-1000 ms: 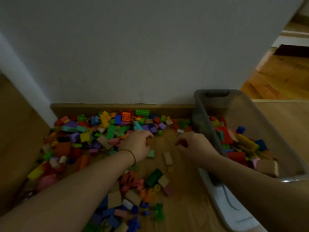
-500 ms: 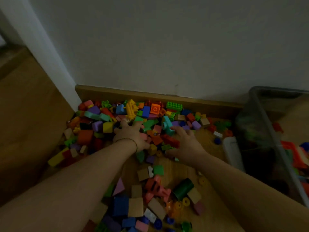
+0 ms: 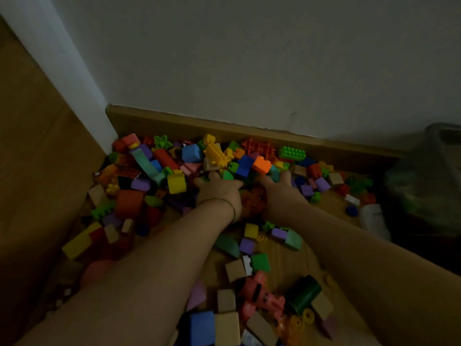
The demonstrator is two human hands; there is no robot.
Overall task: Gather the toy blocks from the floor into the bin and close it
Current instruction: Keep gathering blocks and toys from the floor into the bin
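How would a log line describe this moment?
phase: gathering | left hand: spread on block pile | right hand: spread on pile | bin: far right

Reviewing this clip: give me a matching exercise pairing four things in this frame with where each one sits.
Things:
1 yellow studded brick
2 green studded brick
3 dark green cylinder
4 bin

Places:
A far right edge of the view
B low in the frame on the right, near the viewer
C just beyond the left hand
D against the baseboard, beyond the right hand

Pairs: 1-C; 2-D; 3-B; 4-A
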